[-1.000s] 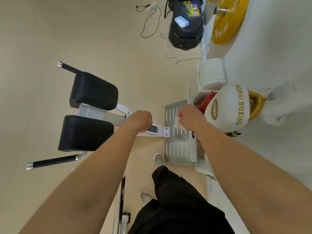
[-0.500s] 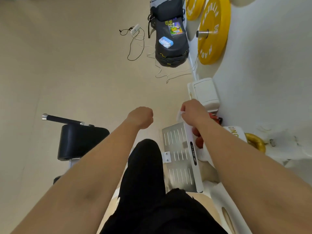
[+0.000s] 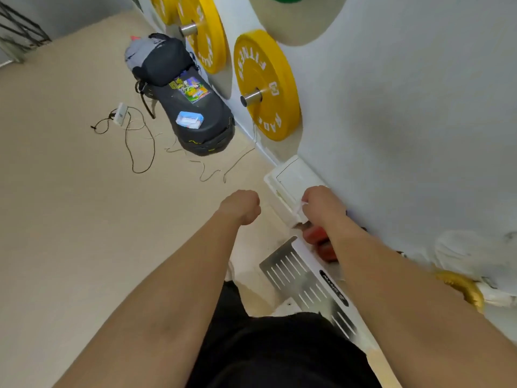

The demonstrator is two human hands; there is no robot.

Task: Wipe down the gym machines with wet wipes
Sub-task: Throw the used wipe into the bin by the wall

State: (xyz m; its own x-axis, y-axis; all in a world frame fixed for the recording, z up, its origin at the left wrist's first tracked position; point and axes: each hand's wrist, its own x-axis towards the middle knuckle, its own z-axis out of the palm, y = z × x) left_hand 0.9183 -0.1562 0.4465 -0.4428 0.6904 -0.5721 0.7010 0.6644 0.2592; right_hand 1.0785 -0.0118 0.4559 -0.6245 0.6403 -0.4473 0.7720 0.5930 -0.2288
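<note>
My right hand (image 3: 321, 204) grips a crumpled white wet wipe (image 3: 300, 210), held in the air above a white bin (image 3: 291, 180) by the wall. My left hand (image 3: 242, 205) is curled into a fist and holds nothing, hanging over the floor left of the right hand. The machine's slotted metal footplate (image 3: 296, 275) lies below my right forearm, partly hidden by it and by my black trousers. A blue pack of wet wipes (image 3: 189, 119) sits on top of a black bag (image 3: 181, 102) farther ahead.
Yellow weight plates (image 3: 264, 82) hang on pegs along the white wall at right. Loose cables and a power strip (image 3: 120, 114) trail over the beige floor left of the bag. A red object (image 3: 319, 242) and a yellow ring (image 3: 464, 287) lie beside the wall.
The view has swung up and forward, away from the machine's black pads. Both hands left the footplate; the right hand carried the wipe up over the white bin.
</note>
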